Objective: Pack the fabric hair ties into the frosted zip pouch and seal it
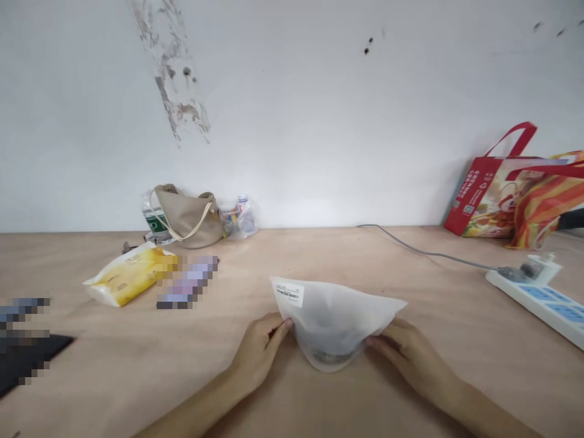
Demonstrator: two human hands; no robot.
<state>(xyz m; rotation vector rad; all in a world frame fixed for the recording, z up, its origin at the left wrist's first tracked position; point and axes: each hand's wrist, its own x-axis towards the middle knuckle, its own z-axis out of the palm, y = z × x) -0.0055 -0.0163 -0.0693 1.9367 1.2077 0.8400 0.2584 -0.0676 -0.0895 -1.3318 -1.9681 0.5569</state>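
Observation:
A translucent white pouch (335, 310) stands on the wooden table in front of me, with a barcode label at its upper left corner. Something darker and rounded shows dimly through its lower part; I cannot make out what it is. My left hand (264, 350) pinches the pouch's left edge between thumb and fingers. On the opposite side, my right hand (404, 353) grips the right edge in the same way.
Left on the table (219, 371) lie a yellow and white packet (137, 274) and a pixelated flat item (189, 283). Along the wall are a beige bag (187, 216), a clear plastic bag (244, 219) and a red bag (488, 194). A power strip (542, 304) with cable lies right.

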